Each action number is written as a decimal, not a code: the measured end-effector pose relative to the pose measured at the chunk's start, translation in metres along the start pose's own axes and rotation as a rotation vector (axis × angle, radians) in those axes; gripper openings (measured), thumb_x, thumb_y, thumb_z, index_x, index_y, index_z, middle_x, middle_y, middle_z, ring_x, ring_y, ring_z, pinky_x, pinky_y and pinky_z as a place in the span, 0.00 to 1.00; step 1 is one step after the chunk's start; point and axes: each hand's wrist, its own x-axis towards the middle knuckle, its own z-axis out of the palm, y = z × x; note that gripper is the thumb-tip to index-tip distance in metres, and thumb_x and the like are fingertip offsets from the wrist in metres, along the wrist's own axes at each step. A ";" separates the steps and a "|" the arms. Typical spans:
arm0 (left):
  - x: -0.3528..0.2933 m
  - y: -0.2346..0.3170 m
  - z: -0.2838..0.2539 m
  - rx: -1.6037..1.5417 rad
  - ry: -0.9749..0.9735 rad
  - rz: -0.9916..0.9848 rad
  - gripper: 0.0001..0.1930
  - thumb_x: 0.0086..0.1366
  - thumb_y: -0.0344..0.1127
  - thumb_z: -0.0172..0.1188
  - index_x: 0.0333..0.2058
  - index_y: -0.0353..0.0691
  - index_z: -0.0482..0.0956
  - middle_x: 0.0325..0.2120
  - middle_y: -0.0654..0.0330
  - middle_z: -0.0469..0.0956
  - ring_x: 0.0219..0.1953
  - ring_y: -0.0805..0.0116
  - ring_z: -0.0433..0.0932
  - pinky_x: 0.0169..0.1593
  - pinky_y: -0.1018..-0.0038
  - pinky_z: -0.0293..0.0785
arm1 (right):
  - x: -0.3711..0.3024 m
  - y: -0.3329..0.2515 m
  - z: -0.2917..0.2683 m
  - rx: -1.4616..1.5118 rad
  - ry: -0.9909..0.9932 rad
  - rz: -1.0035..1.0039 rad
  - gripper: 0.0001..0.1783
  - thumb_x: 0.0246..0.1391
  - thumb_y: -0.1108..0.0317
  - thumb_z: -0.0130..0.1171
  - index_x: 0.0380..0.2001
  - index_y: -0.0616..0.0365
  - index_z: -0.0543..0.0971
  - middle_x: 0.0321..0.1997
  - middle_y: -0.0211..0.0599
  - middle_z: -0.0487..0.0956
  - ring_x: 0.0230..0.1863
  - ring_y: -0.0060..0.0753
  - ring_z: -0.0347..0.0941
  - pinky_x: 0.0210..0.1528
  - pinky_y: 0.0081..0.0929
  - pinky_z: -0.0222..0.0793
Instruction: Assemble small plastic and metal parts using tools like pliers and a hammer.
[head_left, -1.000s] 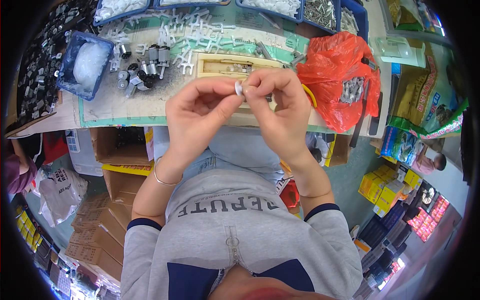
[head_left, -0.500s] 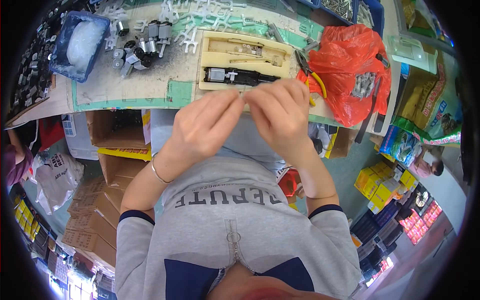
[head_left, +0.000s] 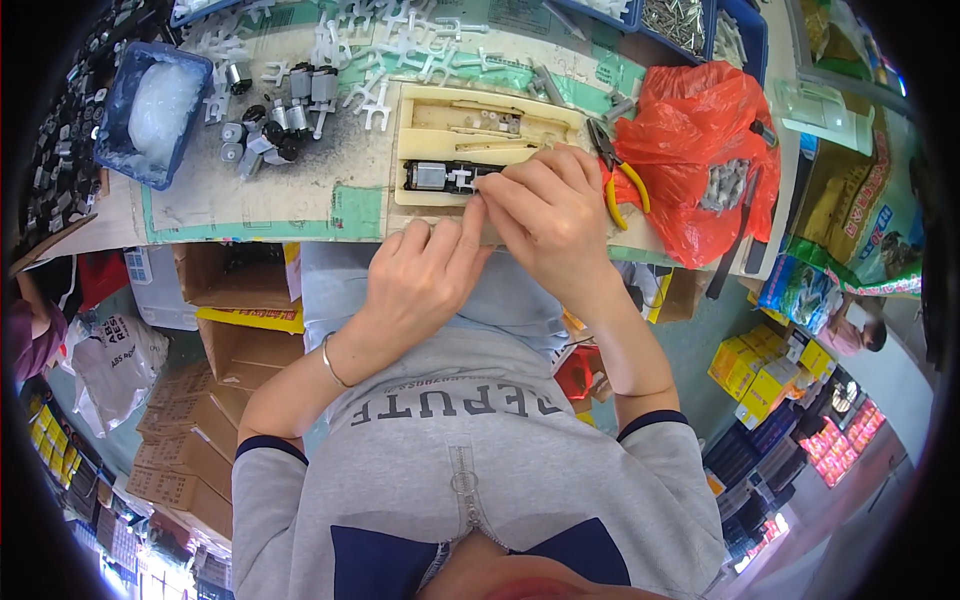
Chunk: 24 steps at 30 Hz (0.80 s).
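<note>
A cream fixture block (head_left: 418,146) lies at the front of the bench. In its near slot sits a black housing (head_left: 489,168) with a silver motor (head_left: 428,177) at its left end and a small white part (head_left: 463,180) beside the motor. My right hand (head_left: 553,222) is closed in a pinch over the housing, its fingertips by the white part; what they hold is too small to make out. My left hand (head_left: 428,272) is at the block's near edge, fingers bent and tips close to the right fingertips. Whatever it pinches is hidden.
Right of the block lie yellow-handled pliers (head_left: 622,180) and a red plastic bag (head_left: 690,130) with small grey parts. Several motors (head_left: 285,118) and white forked pieces (head_left: 378,106) lie behind left. A blue tray (head_left: 152,120) holds a whitish lump. Blue screw bins (head_left: 680,22) stand at the back.
My hands have parted slightly. The right has moved over the housing near the white part; the left has come down toward me. The bench sits a little lower in view.
</note>
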 end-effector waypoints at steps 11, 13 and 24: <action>-0.001 0.005 0.009 0.032 0.051 -0.052 0.29 0.50 0.35 0.65 0.52 0.29 0.71 0.21 0.62 0.66 0.20 0.69 0.67 0.22 0.75 0.63 | 0.003 -0.008 -0.005 -0.061 -0.060 0.030 0.09 0.38 0.72 0.61 0.28 0.55 0.78 0.27 0.29 0.73 0.36 0.34 0.69 0.50 0.38 0.62; 0.000 0.005 0.009 0.001 0.074 -0.056 0.29 0.50 0.35 0.65 0.51 0.30 0.71 0.21 0.62 0.66 0.20 0.69 0.67 0.22 0.74 0.63 | 0.003 -0.008 -0.008 -0.079 -0.070 0.004 0.10 0.38 0.72 0.61 0.29 0.55 0.78 0.28 0.29 0.74 0.36 0.34 0.70 0.50 0.39 0.62; 0.023 -0.037 -0.011 0.015 0.170 0.174 0.15 0.48 0.36 0.67 0.36 0.39 0.80 0.17 0.65 0.64 0.18 0.70 0.66 0.21 0.74 0.62 | 0.063 0.073 -0.083 -0.144 0.258 0.175 0.10 0.47 0.69 0.62 0.35 0.55 0.81 0.36 0.36 0.78 0.40 0.39 0.71 0.44 0.30 0.66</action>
